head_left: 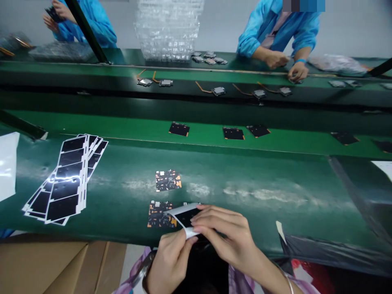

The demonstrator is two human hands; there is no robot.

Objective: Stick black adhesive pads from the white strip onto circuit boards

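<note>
Close to the table's front edge, my left hand (171, 257) is closed on the curled white edge of a sticker sheet (186, 214) with a black film on it. My right hand (226, 230) has its fingers pressed together over the sheet's right side, its thumb close to my left fingers. What lies under my right fingers is mostly hidden. Just left of the sheet, and partly beneath its corner, lies a black circuit board (158, 215) with orange patches. A second circuit board (168, 180) rests a little behind it.
A fanned pile of black sticker sheets (65, 175) lies left. On the green belt (122, 128) beyond are several black boards (233, 133). Farther back, modules with orange strips (218, 91) sit on a ledge, near stacked clear trays (168, 32) and two people in blue sleeves. A cardboard box (45, 261) stands below left.
</note>
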